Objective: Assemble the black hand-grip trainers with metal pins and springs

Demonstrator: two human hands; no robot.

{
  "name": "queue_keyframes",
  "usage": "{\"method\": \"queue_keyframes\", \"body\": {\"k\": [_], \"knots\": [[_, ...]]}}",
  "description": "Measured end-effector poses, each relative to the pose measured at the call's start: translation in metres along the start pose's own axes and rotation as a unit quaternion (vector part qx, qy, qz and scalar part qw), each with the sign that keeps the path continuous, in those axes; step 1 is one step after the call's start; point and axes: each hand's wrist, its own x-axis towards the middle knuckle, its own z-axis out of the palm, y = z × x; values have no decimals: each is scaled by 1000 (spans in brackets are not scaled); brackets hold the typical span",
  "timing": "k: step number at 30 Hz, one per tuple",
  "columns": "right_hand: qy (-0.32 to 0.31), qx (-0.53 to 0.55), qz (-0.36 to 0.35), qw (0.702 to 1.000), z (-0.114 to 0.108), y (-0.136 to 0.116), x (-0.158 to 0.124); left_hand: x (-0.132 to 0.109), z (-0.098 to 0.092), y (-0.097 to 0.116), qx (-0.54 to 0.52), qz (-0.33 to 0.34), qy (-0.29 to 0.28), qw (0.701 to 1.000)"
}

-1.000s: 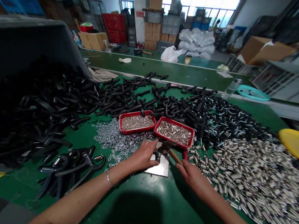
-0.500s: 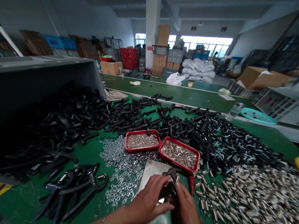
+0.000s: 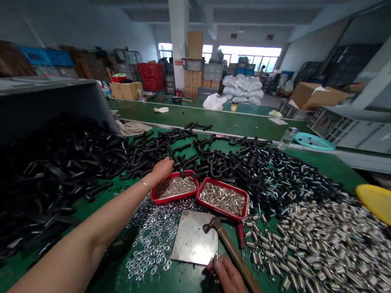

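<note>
My left hand [image 3: 163, 168] reaches out over the far edge of the left red tray [image 3: 155, 201], among loose black plastic handles [image 3: 141, 166]. Its fingertips are hidden from me, so any hold there is unclear. Low in front, my right hand [image 3: 232, 286] has its fingers closed on a black handle [image 3: 210, 288] with a small metal piece at its top. Left of the claw hammer [image 3: 236, 256] lies a bare metal plate [image 3: 193, 238]; the hammer's head rests over the plate's upper right corner.
Another red tray [image 3: 245, 211] holds small metal pins. Nuts [image 3: 154, 239] are scattered left of the plate, springs [image 3: 330, 251] heaped right. A red-handled tool [image 3: 240, 236] lies beside the hammer. At left stands a grey bin [image 3: 96, 102] of black handles; a yellow lid [image 3: 383, 206] is at right.
My hands were together over the plate around a black part. Now my left hand has gone forward and left, and my right has drawn back, uncovering the plate and hammer. The view has shifted.
</note>
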Motion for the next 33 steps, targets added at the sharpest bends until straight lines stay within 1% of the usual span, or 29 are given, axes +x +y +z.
{"method": "queue_keyframes", "body": {"k": [2,3,4,6,7,8,9,10,12,14,15,16,17,18,19,21,22,23,24,25,26,27,29,31,33], "knots": [[-18,18,4,1000,-3,1,-2,0,-7,-1,0,-18,4,1000],[-30,36,3,999,-5,0,-4,-4,-14,0,-12,-26,26,999],[-43,61,-3,997,-8,-2,-4,-12,-21,3,-35,-28,64,997],[-66,126,-22,990,-13,-12,-3,-41,-34,16,-115,3,166,979],[-70,163,-25,984,-16,-19,0,-62,-40,26,-163,40,211,963],[-66,202,-25,977,-19,-28,4,-87,-42,40,-204,95,230,947],[-61,238,-22,969,-21,-38,9,-114,-42,55,-236,153,224,933],[-55,271,-19,961,-23,-47,16,-142,-38,71,-265,211,198,920],[-55,309,-25,949,-25,-62,29,-196,-22,101,-321,315,90,888],[-53,304,-41,950,-26,-69,39,-237,3,123,-378,376,-28,846],[-44,294,-45,954,-25,-70,42,-251,15,130,-410,387,-71,823],[-30,284,-49,957,-24,-68,44,-261,27,134,-445,383,-100,803],[-14,278,-52,959,-23,-65,45,-268,37,137,-486,361,-115,787],[1,275,-55,960,-21,-61,45,-272,44,139,-533,317,-121,775],[13,272,-56,961,-19,-57,44,-274,50,141,-579,256,-125,764],[18,250,-61,966,-13,-51,41,-274,56,145,-649,118,-152,736],[15,227,-69,971,-9,-49,40,-272,58,147,-666,63,-171,723],[8,195,-79,977,-6,-48,38,-270,58,149,-673,26,-189,715],[-2,159,-91,983,-2,-49,37,-267,59,151,-676,12,-201,709],[-12,126,-102,987,1,-50,37,-265,59,154,-682,14,-210,701],[-21,104,-109,988,3,-52,37,-263,59,155,-693,24,-219,687],[-24,96,-110,989,4,-55,37,-262,58,156,-707,35,-233,667],[-9,126,-115,985,2,-65,39,-261,57,156,-730,49,-266,628],[31,175,-141,974,-6,-78,41,-262,54,151,-738,38,-280,612],[57,188,-169,966,-17,-91,42,-261,50,145,-755,7,-267,599]]}}
